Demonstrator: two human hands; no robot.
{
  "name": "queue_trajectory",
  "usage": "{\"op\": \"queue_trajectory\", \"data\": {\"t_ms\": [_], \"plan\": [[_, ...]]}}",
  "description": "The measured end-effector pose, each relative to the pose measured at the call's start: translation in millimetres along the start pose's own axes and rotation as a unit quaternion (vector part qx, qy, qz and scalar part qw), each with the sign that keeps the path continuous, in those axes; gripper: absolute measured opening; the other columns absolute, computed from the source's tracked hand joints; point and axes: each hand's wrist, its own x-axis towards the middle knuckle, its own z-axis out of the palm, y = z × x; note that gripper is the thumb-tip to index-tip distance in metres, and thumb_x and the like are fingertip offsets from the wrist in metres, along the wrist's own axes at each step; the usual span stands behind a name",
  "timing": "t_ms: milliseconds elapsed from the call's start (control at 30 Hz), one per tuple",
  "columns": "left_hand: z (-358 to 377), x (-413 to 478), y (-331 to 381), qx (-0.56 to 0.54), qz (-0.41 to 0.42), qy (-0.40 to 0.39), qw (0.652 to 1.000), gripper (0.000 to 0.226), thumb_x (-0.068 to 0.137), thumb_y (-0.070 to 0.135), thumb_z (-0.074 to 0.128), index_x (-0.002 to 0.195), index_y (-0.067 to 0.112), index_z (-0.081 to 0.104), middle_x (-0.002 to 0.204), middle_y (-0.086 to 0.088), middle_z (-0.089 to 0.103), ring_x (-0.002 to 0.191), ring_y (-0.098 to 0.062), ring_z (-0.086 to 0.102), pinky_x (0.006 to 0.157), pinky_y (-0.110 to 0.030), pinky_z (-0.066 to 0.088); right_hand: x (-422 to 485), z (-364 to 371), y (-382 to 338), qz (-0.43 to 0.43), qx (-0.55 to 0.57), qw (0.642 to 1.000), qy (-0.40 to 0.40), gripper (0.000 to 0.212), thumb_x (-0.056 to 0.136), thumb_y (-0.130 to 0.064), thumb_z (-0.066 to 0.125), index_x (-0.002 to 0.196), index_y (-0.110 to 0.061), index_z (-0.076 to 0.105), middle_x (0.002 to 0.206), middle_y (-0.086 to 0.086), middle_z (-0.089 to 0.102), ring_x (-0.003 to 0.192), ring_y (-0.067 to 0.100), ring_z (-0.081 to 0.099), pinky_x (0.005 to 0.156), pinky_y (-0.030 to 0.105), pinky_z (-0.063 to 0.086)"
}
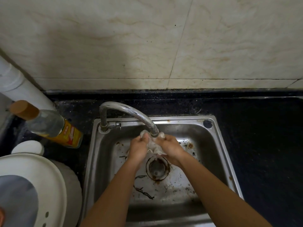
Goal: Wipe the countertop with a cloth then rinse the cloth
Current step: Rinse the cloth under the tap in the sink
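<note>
Head view, left hand [138, 149], right hand [170, 149], gripping cloth [155, 147], under faucet [129, 113]

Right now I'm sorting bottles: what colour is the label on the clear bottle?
Yellow-orange label, red and white print; head view.

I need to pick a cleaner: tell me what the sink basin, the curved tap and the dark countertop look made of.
Steel sink basin: apparently brushed stainless steel, dull grey sheen with rust spots. Curved silver tap: shiny metal, probably chromed, judging by bright highlights. Black countertop: looks like polished speckled stone, possibly granite.
</note>
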Motion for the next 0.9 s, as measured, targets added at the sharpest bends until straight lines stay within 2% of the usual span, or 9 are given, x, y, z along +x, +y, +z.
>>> {"op": "queue_trajectory", "data": {"t_ms": [67, 133, 333, 433, 533, 633, 767, 833, 900], "plan": [[-1.0, 2.6, 0.8, -0.029, -0.013, 0.010, 0.999, 0.040, 0.098, 0.042, 0.041, 0.102, 0.013, 0.067, 0.070, 0.000, 0.063, 0.048, -0.007, 0.046, 0.053, -0.034, 0.045, -2.7, -5.5, 1.2, -0.014, 0.033, 0.997, -0.070, 0.025, 0.088, -0.006, 0.064, 0.112, -0.001, 0.063, 0.102, 0.014, 0.071, 0.089, 0.026, 0.068, 0.084, 0.041, 0.054], [-1.3, 4.5, 2.2, -0.059, -0.030, 0.019, 0.998, 0.044, 0.095, 0.050, 0.041, 0.097, 0.015, 0.069, 0.067, 0.000, 0.062, 0.043, -0.006, 0.043, 0.046, -0.030, 0.041, -3.0, -5.0, 2.6, -0.021, 0.050, 0.995, -0.088, 0.029, 0.086, 0.000, 0.064, 0.115, -0.002, 0.062, 0.106, 0.012, 0.070, 0.097, 0.026, 0.067, 0.088, 0.040, 0.053], [-6.0, 2.3, 0.8, -0.043, -0.025, 0.010, 0.999, 0.041, 0.096, 0.050, 0.040, 0.092, 0.016, 0.065, 0.055, 0.004, 0.053, 0.039, -0.007, 0.040, 0.038, -0.018, 0.027, 2.4, 12.5, -3.3, -0.036, -0.058, 0.997, 0.037, 0.018, 0.098, -0.015, 0.052, 0.087, -0.007, 0.064, 0.061, 0.001, 0.058, 0.050, 0.008, 0.049, 0.046, 0.020, 0.040], [-10.8, 1.7, -7.6, -0.031, 0.019, -0.016, 0.999, 0.023, 0.097, 0.037, 0.048, 0.102, 0.020, 0.061, 0.082, 0.003, 0.066, 0.070, -0.008, 0.061, 0.055, -0.021, 0.044, 7.8, 16.4, -7.4, -0.019, -0.139, 0.986, 0.090, 0.024, 0.100, -0.013, 0.041, 0.085, -0.009, 0.060, 0.058, 0.000, 0.049, 0.047, 0.010, 0.040, 0.040, 0.020, 0.032], [-13.3, 1.4, -20.3, -0.012, 0.028, -0.047, 0.998, 0.026, 0.093, 0.034, 0.055, 0.116, 0.022, 0.054, 0.110, -0.001, 0.066, 0.098, -0.015, 0.062, 0.085, -0.034, 0.051, 14.4, 19.3, -7.2, -0.011, -0.173, 0.974, 0.145, 0.030, 0.100, -0.017, 0.036, 0.085, -0.007, 0.060, 0.063, 0.003, 0.051, 0.050, 0.011, 0.042, 0.044, 0.024, 0.031], [-11.7, 1.4, -26.6, 0.036, 0.046, -0.022, 0.998, 0.024, 0.094, 0.036, 0.050, 0.110, 0.020, 0.059, 0.106, -0.003, 0.067, 0.097, -0.017, 0.062, 0.090, -0.039, 0.050, 16.3, 18.1, -6.2, 0.005, -0.189, 0.971, 0.146, 0.032, 0.100, -0.023, 0.039, 0.082, -0.005, 0.058, 0.065, 0.005, 0.052, 0.051, 0.013, 0.044, 0.044, 0.025, 0.032], [-8.6, 2.7, -19.4, 0.006, 0.037, 0.033, 0.999, 0.036, 0.099, 0.036, 0.041, 0.093, 0.011, 0.066, 0.086, -0.008, 0.069, 0.080, -0.020, 0.063, 0.071, -0.029, 0.049, 12.7, 15.8, 2.0, -0.025, -0.112, 0.992, 0.042, 0.022, 0.095, -0.029, 0.059, 0.099, -0.008, 0.064, 0.076, 0.005, 0.066, 0.061, 0.015, 0.060, 0.055, 0.028, 0.051], [-6.0, 5.0, -17.2, 0.018, 0.030, 0.023, 0.999, 0.038, 0.097, 0.043, 0.042, 0.090, 0.017, 0.068, 0.088, -0.006, 0.071, 0.084, -0.021, 0.066, 0.083, -0.037, 0.052, 13.8, 13.5, 7.6, -0.049, -0.071, 0.996, 0.023, 0.021, 0.091, -0.021, 0.064, 0.105, -0.006, 0.063, 0.091, 0.010, 0.072, 0.082, 0.023, 0.069, 0.074, 0.036, 0.058], [-2.6, 10.8, -18.7, 0.027, 0.024, 0.025, 0.999, 0.042, 0.092, 0.052, 0.042, 0.082, 0.021, 0.070, 0.085, -0.004, 0.073, 0.085, -0.023, 0.067, 0.089, -0.044, 0.050, 14.2, 9.7, 9.8, -0.061, -0.034, 0.997, 0.017, 0.020, 0.091, -0.012, 0.063, 0.109, -0.004, 0.061, 0.093, 0.011, 0.072, 0.084, 0.022, 0.069, 0.072, 0.033, 0.057]]}}
